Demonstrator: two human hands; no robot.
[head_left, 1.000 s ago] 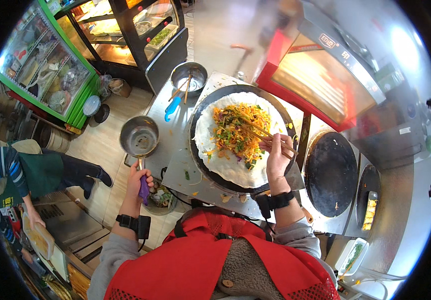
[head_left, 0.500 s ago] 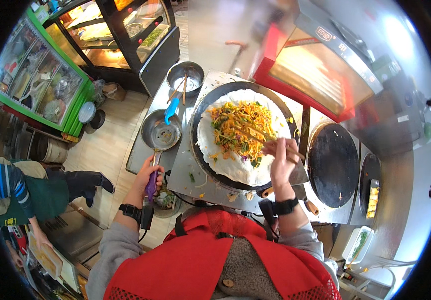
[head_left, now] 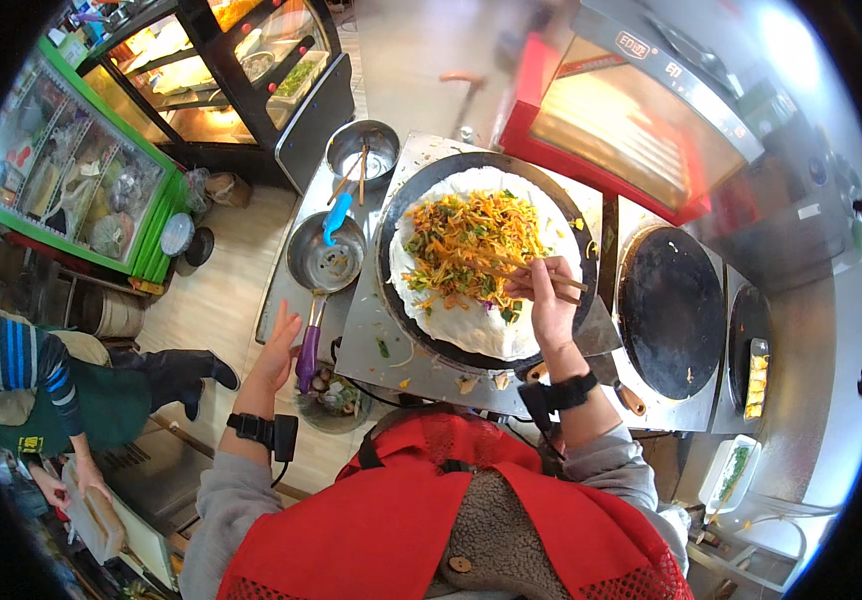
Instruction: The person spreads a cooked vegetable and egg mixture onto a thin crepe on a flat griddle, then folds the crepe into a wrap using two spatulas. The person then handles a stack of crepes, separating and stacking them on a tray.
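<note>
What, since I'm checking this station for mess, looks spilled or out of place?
Small stray bits: a dark-green leafy scrap lies on the silver metal counter, and a few yellow bits lie on the right edge of the round black griddle, off the round white flatbread. Both seem dropped, stranded away from it.

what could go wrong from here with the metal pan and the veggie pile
1. The round metal pan with a purple handle might tip if bumped: its handle juts past the grey metal counter, and the open left hand isn't gripping it.
2. Heaped orange and green shredded vegetables could spill onto the round black griddle.
3. The thin white sheet might tear if the right hand's wooden chopsticks dig in.
</note>
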